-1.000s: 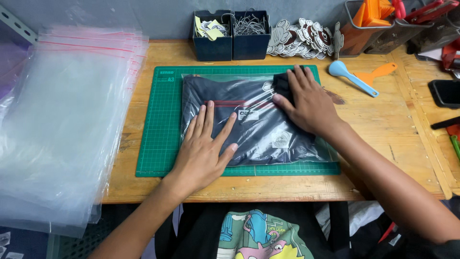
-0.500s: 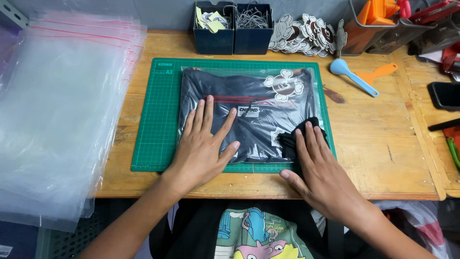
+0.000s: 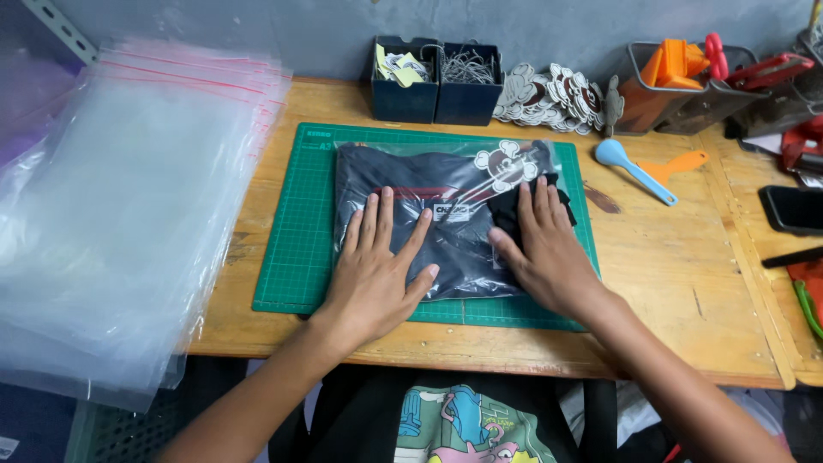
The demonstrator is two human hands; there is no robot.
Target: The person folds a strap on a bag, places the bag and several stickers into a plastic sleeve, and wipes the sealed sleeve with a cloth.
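Head view: left hand (image 3: pixel 377 273) and right hand (image 3: pixel 549 249), fingers spread flat, press side by side on bagged dark garment (image 3: pixel 446 219) lying beneath them on green cutting mat (image 3: pixel 296 249); stack of clear bags (image 3: pixel 120 214) left of left hand.

Two hands, the left hand (image 3: pixel 377 274) and the right hand (image 3: pixel 544 249), lay flat on one bagged dark garment (image 3: pixel 437 214), which sat on one green cutting mat (image 3: pixel 296 249). At the tabletop's far edge stood two dark square bins (image 3: pixel 437 90), one heap of printed tags (image 3: pixel 553 94) too many to count, and one wire basket (image 3: pixel 677 86). Near the right edge lay one blue scoop (image 3: pixel 630 167), one orange scraper (image 3: pixel 681 165) and one black phone (image 3: pixel 793 208); one stack of clear bags (image 3: pixel 129 223) overhung the left edge.
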